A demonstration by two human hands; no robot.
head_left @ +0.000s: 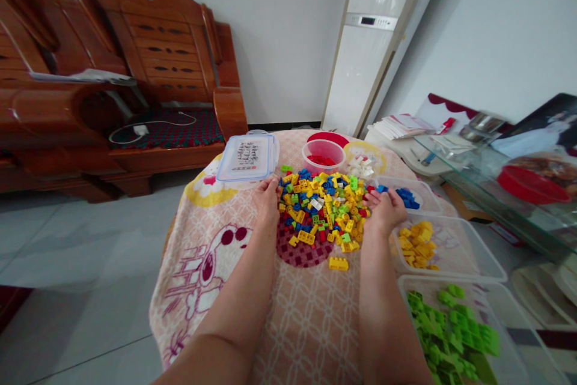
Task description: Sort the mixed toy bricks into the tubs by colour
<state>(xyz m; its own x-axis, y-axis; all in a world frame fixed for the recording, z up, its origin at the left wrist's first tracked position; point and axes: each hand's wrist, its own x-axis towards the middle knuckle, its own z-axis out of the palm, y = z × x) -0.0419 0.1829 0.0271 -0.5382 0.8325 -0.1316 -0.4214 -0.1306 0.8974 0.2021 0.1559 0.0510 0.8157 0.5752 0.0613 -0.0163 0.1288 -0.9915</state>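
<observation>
A heap of mixed toy building bricks (322, 205), yellow, blue, green, red and white, lies on the patterned tablecloth (311, 319). My left hand (267, 197) is at the heap's left edge with its fingers pinched together; whatever is between them cannot be made out. On the opposite side, my right hand (385, 211) has its fingers apart and reaching towards the bricks. Just beyond it a blue brick (382, 188) shows, and I cannot tell whether the hand touches it. One yellow brick (338, 263) lies apart in front of the heap.
Clear boxes on the right hold blue bricks (408, 198), yellow bricks (417, 244) and green bricks (451, 337). Behind the heap stand a round tub (323, 146) with red bricks and a white brick pile (362, 166). A lidded box (247, 158) sits back left; a glass shelf (487, 193) is at right.
</observation>
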